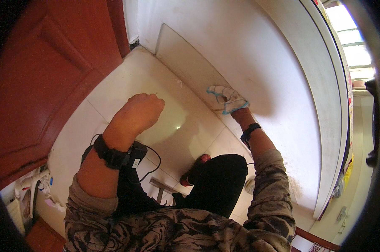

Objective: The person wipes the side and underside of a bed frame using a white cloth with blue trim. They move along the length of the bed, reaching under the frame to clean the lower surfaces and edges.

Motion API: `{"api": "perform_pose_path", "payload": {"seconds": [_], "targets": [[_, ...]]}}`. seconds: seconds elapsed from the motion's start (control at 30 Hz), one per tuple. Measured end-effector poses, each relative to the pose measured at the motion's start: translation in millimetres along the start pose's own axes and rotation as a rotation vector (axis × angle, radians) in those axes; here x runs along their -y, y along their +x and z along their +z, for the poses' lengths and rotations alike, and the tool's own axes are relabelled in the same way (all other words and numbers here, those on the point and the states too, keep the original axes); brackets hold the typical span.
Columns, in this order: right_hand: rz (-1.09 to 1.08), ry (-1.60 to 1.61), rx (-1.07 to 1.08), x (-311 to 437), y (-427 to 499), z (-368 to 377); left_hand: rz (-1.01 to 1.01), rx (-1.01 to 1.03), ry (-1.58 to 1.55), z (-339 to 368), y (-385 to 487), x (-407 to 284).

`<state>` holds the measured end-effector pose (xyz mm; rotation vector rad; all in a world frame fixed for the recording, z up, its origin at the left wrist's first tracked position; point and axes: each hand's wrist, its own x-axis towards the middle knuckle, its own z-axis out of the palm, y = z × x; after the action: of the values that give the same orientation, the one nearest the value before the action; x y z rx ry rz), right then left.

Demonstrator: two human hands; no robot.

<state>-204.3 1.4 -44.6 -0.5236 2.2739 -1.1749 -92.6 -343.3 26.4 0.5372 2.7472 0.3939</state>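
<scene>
My left hand [142, 110] is bare and curled into a loose fist above the pale floor tiles [152, 75]; whether anything is inside it cannot be seen. My right hand [229, 99] has a white cloth with blue edging [234, 102] around it, perhaps a glove or rag, and is at the lower part of the white wall panel [240, 56], near the floor joint. The fingers of that hand are mostly covered. A thin light strip shows just left of its wrist. Black straps are on both wrists.
A reddish-brown panelled door [45, 78] stands at the left. A black box with a cable [139, 152] is beside my left forearm. A metal bar frame [161, 187] is between my legs. Pipes and small items [35, 186] are at lower left, and a louvred window [350, 41] at upper right.
</scene>
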Motion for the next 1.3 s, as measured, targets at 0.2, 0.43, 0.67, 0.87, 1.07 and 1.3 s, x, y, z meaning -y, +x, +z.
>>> {"api": "perform_pose_path", "payload": {"seconds": [0.2, 0.43, 0.67, 0.87, 1.07, 1.3], "targets": [[0.018, 0.383, 0.022, -16, 17, 5, 0.028, -0.041, -0.034, -1, -1, -6], [-0.111, 0.013, -0.036, -26, 30, 14, 0.009, 0.073, -0.027, -4, -1, -6], [-0.162, 0.09, -0.05, -34, 40, 18, 0.013, 0.015, -0.012, -1, -5, -2], [-0.222, -0.212, -0.133, -29, 54, 21, 0.028, -0.135, -0.088, 2, -9, -2], [-0.187, -0.642, -0.221, -17, 89, 36, -0.01, -0.136, -0.084, 4, -15, 6], [0.027, -1.025, -0.168, -1, 143, 55, 0.024, -0.008, -0.042, -2, -22, 13]]}}
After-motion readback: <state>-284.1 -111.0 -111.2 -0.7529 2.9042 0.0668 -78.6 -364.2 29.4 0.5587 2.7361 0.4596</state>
